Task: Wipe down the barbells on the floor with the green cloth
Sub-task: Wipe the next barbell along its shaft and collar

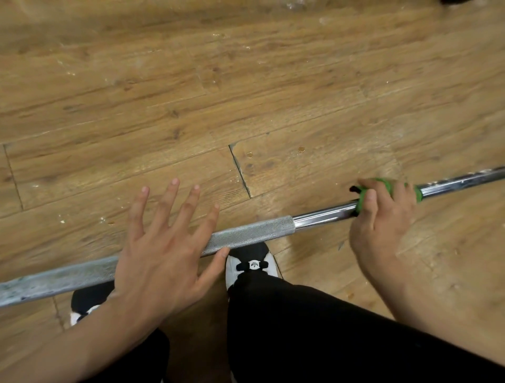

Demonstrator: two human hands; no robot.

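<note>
Nearest the camera, black trousers [300, 328] fill the lower frame, cut off by the bottom edge. Two black-and-white shoes stand on the floor: the right shoe [252, 263] just under the bar, the left shoe [87, 302] mostly hidden behind the left forearm.

The left hand [164, 246] lies spread over the barbell [251, 233], fingers straight and fanned, holding nothing; whether the palm presses the metal cannot be told. The right hand [379, 224] curls round the green cloth [364, 201], which wraps the smooth chrome stretch of the bar, right of the knurled section. The bar runs slantwise across the view, both ends cut off; its left stretch looks dull and smeared. Whether it rests on the boards or is lifted is unclear.

The floor [246, 82] is worn wood-look planking, flecked with pale chips and scuffs. At the far edge a dark object [455, 1] is cropped.
</note>
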